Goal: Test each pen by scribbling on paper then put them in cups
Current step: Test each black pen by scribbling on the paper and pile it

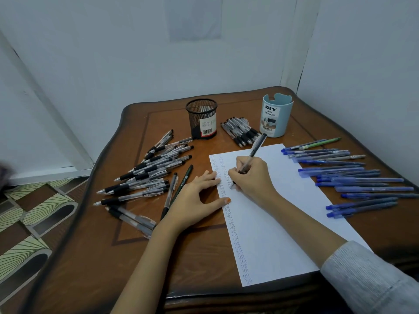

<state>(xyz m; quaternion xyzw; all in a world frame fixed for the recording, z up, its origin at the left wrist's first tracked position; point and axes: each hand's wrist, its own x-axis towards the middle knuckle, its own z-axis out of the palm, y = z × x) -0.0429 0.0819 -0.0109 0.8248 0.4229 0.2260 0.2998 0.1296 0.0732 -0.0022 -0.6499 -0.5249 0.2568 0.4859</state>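
A white sheet of paper (276, 214) lies on the brown table (195, 252), with columns of small scribbles down its left side. My right hand (251, 177) grips a black pen (257, 147), its tip touching the paper near the second column. My left hand (195, 200) lies flat, fingers straight, pressing the paper's left edge. A black mesh cup (201, 118) and a light blue cup (275, 116) stand at the back; no pens stick out of either.
Several black pens (147, 175) lie scattered left of the paper. A small bundle of black pens (241, 131) lies between the cups. Several blue pens (353, 177) lie to the right. Walls close in behind and at right; patterned floor (29, 214) lies left.
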